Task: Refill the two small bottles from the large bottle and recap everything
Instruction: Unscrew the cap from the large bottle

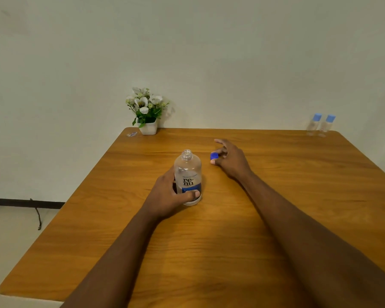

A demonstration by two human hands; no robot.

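Observation:
The large clear bottle point(187, 172) with a blue and white label stands upright in the middle of the wooden table point(276, 218), its neck uncapped. My left hand point(169, 196) is wrapped around its lower half. To its right, my right hand point(229, 158) rests low over the table with its thumb and fingertips pinching the dark blue cap point(214, 156). Two small clear bottles point(320, 125) with light blue caps stand side by side at the far right corner, well beyond both hands.
A white pot of white flowers point(147, 112) stands at the table's far left corner, with a small wrapper point(132, 134) beside it. A pale wall runs behind the table. A dark cable point(37, 215) lies on the floor to the left.

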